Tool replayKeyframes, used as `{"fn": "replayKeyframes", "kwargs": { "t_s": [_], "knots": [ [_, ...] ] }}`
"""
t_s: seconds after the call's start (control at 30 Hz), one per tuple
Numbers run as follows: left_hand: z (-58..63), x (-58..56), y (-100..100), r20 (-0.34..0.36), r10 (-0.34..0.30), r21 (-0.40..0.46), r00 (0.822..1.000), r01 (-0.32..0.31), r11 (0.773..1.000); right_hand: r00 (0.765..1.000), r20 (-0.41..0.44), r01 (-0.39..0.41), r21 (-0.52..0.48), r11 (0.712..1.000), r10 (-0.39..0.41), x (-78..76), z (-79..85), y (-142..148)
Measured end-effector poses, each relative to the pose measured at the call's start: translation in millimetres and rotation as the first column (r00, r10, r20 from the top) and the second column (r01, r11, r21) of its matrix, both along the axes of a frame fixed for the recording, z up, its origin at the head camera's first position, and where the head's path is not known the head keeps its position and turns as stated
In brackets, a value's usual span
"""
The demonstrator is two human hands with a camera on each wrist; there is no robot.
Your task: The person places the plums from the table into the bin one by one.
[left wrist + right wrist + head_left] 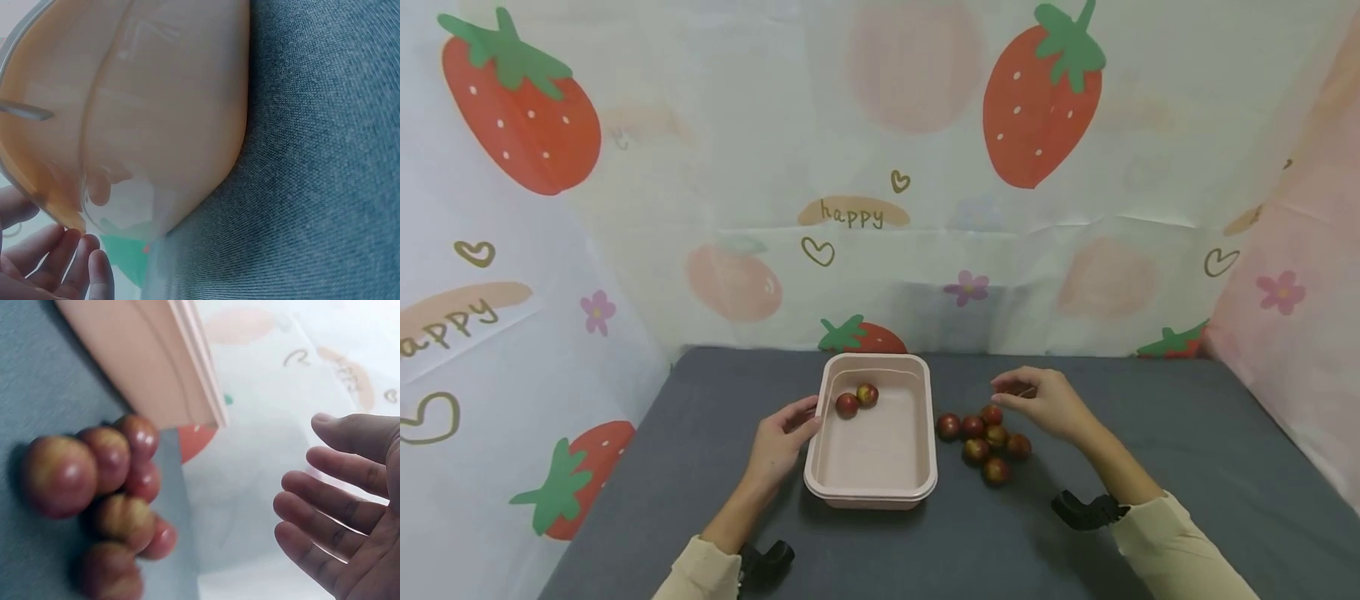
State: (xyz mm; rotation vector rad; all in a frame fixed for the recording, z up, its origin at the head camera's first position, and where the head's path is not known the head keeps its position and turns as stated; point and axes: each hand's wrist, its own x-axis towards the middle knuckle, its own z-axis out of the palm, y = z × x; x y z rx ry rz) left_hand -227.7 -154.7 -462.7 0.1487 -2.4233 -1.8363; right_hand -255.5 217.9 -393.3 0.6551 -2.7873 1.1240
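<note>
A pale pink rectangular box [880, 458] stands on the table with two small red-and-yellow plums [857, 401] in its far left part. At its left side, my left hand [777, 446] touches the rim with its fingertips [69, 247]. Several more plums [975, 450] lie in a loose cluster to the right of the box. Over the far right of that cluster hovers my right hand [1045, 406]. The right wrist view shows its fingers [331, 515] spread and holding nothing, apart from the plums [60, 477].
A dark grey cloth [715, 442] covers the table. Behind and beside it hang white sheets [760, 167] printed with strawberries, hearts and flowers. Black wrist straps [1086, 510] sit near both cream sleeves [1180, 550].
</note>
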Motion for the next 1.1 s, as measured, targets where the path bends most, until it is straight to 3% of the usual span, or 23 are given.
{"fn": "replayKeyframes", "kwargs": {
  "t_s": [0.77,1.1],
  "knots": [
    [-1.9,-2.5,0,-0.004,0.002,-0.015,1.000,-0.002,1.000,0.994,0.104,0.030,0.102,0.994,-0.041,11.7,-58.3,32],
    [-0.4,-1.1,0,0.000,-0.009,0.000,1.000,0.009,1.000,0.991,0.126,0.040,0.112,0.993,-0.055,9.6,-69.5,31]
  ]
}}
